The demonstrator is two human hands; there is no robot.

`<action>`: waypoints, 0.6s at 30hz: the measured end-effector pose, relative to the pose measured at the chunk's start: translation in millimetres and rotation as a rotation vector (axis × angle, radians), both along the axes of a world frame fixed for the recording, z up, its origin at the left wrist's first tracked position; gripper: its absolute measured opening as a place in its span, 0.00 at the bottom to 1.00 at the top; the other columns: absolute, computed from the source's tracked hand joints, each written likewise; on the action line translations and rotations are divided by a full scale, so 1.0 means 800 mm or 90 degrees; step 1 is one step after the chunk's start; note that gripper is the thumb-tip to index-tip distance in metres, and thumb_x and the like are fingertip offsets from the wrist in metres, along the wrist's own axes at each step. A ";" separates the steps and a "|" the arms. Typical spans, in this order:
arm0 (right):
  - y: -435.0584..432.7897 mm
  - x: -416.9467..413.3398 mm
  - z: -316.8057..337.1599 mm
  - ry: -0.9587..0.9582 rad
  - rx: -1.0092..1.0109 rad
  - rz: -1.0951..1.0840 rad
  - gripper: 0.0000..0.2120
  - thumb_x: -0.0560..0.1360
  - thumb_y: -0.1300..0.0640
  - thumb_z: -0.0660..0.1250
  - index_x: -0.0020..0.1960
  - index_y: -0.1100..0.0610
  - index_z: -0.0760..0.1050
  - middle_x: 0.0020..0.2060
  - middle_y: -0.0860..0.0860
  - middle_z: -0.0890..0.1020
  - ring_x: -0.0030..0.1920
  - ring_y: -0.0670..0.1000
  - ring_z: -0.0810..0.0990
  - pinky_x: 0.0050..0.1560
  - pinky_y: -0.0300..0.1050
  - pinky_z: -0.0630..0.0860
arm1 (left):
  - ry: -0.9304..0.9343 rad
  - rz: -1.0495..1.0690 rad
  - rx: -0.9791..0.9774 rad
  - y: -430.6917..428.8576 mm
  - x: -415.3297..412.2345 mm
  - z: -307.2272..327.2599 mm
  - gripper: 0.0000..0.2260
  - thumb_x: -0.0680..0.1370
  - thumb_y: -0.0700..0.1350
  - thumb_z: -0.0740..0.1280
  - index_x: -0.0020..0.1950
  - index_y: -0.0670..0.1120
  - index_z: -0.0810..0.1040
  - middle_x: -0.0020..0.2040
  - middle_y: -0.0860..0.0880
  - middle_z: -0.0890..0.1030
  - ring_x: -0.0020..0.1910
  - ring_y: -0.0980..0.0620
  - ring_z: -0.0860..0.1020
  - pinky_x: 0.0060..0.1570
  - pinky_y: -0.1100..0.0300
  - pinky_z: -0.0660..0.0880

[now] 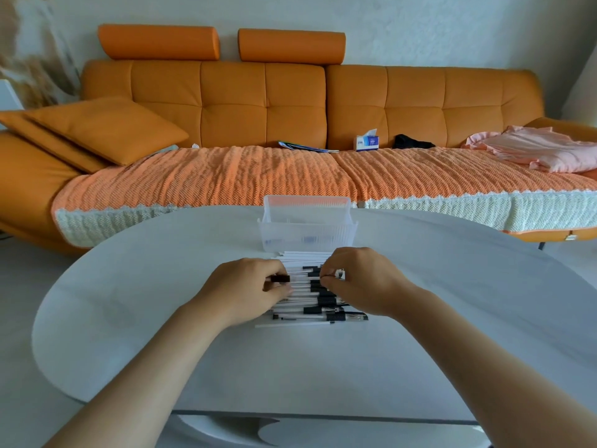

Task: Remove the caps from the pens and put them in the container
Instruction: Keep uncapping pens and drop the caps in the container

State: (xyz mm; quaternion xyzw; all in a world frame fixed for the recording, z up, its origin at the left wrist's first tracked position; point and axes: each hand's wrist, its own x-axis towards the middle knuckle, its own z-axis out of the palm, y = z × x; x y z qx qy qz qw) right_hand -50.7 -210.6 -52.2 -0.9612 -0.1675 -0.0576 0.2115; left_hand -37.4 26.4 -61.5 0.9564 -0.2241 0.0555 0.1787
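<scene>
Now the left hand (245, 287) pinches a black cap (280, 278), and the right hand (358, 281) seemingly pinches the same pen (305, 277) above the pile of pens (318, 300), with the clear container (307, 226) just behind. The tissue box (366, 143) lettering is too blurred to read.

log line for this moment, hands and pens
left hand: pinches pen by black end | right hand: pinches pen | pens: piled on table | container: upright behind pens

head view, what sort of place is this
Most likely a home living room: a long orange sofa with a loose cushion and knitted throw, a tissue box and pink clothes lying on it, and a white table in front holding the pens.
</scene>
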 end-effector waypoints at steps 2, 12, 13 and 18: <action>-0.005 0.004 -0.001 0.002 0.036 -0.024 0.05 0.77 0.49 0.66 0.48 0.44 0.81 0.48 0.38 0.81 0.39 0.38 0.77 0.43 0.40 0.75 | -0.034 0.034 0.001 0.018 0.005 0.004 0.07 0.75 0.59 0.67 0.50 0.60 0.77 0.42 0.61 0.79 0.44 0.58 0.76 0.42 0.60 0.72; -0.014 0.016 -0.015 0.028 0.060 -0.061 0.04 0.78 0.48 0.66 0.46 0.42 0.80 0.48 0.38 0.81 0.42 0.36 0.76 0.40 0.36 0.69 | -0.281 0.074 0.021 0.032 0.016 0.001 0.04 0.77 0.48 0.67 0.49 0.51 0.80 0.44 0.56 0.81 0.45 0.51 0.78 0.36 0.59 0.71; -0.013 0.015 -0.014 0.024 0.061 -0.054 0.04 0.78 0.48 0.67 0.46 0.42 0.80 0.48 0.38 0.81 0.42 0.36 0.76 0.40 0.36 0.69 | -0.281 0.044 -0.003 0.023 0.012 0.001 0.04 0.76 0.48 0.68 0.50 0.52 0.81 0.45 0.57 0.81 0.46 0.52 0.78 0.36 0.60 0.71; -0.011 0.010 -0.014 0.001 0.126 -0.026 0.04 0.77 0.51 0.69 0.45 0.43 0.80 0.46 0.38 0.82 0.40 0.33 0.76 0.39 0.32 0.68 | -0.236 -0.078 -0.023 -0.016 0.001 -0.006 0.07 0.76 0.53 0.69 0.52 0.55 0.81 0.46 0.57 0.80 0.48 0.53 0.77 0.39 0.57 0.75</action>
